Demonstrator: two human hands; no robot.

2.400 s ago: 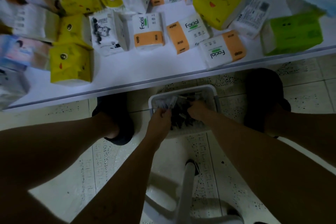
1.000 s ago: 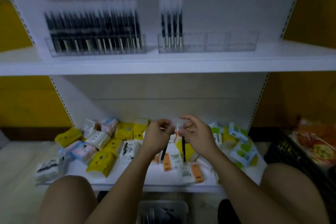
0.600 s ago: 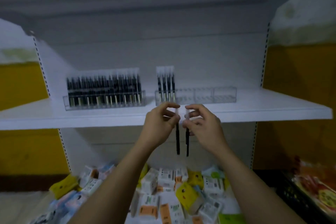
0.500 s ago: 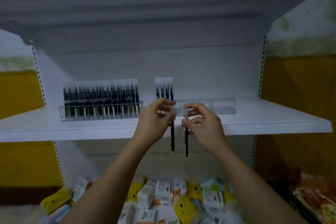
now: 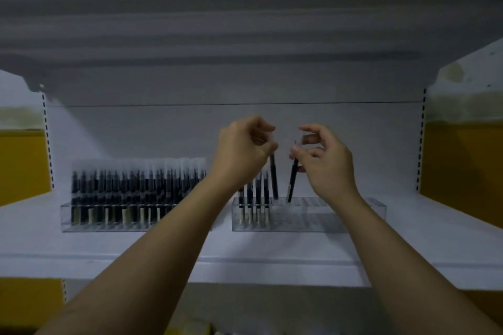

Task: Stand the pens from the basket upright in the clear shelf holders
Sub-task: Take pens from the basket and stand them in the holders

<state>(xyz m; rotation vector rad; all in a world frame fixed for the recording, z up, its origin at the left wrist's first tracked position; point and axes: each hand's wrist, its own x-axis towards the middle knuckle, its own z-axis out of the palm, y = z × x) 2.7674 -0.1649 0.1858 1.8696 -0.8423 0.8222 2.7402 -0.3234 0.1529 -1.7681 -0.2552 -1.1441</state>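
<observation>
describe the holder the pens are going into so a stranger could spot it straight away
On the white shelf stand two clear holders side by side. It is the right holder. Unlike the packed left holder, it has only a few pens at its left end.

Both bare forearms extend up and forward, side by side. The left hand (image 5: pixel 242 149) hangs above the left part of the clear holder (image 5: pixel 326 215), fingers curled, pinching the top of a dark pen (image 5: pixel 273 177). The right hand (image 5: pixel 324 158), near it above the holder's middle, pinches a second pen (image 5: pixel 293 179) between thumb and fingers, wrist bent back.
</observation>
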